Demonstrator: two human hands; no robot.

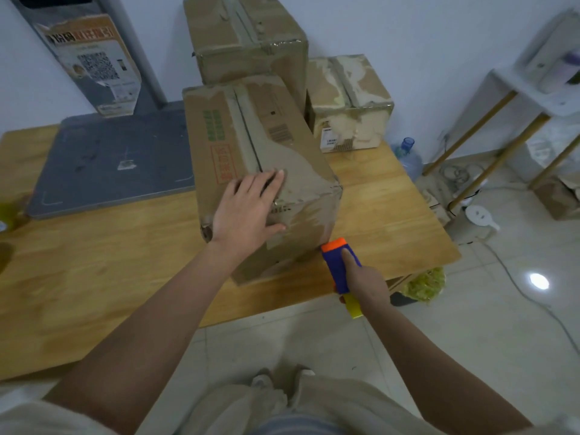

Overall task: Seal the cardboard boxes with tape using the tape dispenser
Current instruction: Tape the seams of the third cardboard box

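1. Left hand [251, 211]: lying flat with fingers spread, pressing on the near top edge of the front cardboard box [257, 171].
2. Right hand [368, 282]: gripping the blue-and-orange tape dispenser [339, 265], its orange tip touching the box's near right corner.
3. Front box: sitting on the wooden counter [125, 262].
4. Two more boxes [248, 36] standing behind it; a grey mat [113, 161] lying to its left.
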